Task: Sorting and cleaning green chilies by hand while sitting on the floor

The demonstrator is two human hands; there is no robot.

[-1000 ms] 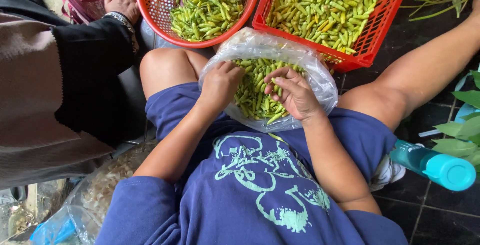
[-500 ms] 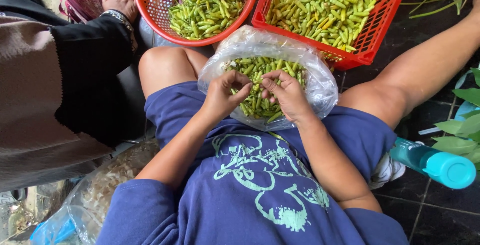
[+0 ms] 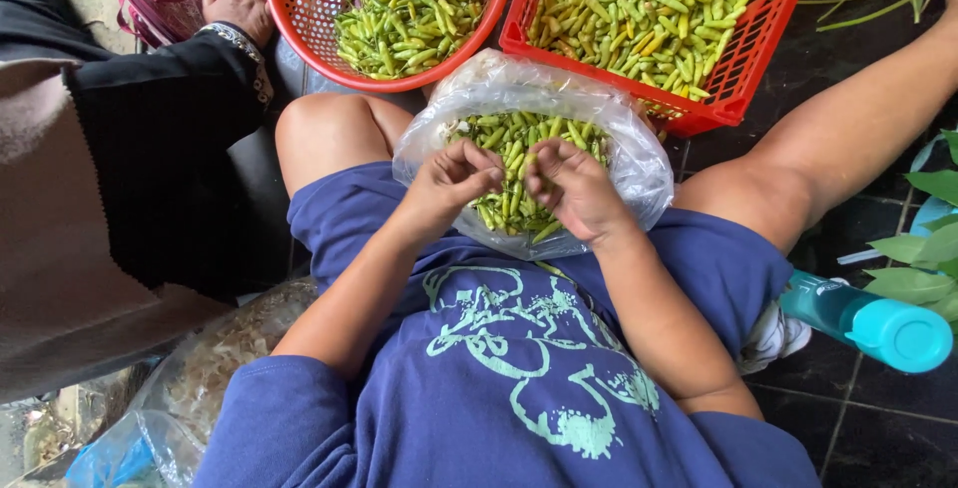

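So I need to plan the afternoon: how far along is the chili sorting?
Done: the clear plastic bag in the lap already holds a good heap of green chilies. In hand: the left hand and right hand meet over the bag, fingers pinched together on a chili. Left: the round red basket and the rectangular red basket both hold plenty.

A blue short-sleeved shirt [image 3: 519, 388] with a pale green print, bare forearms.
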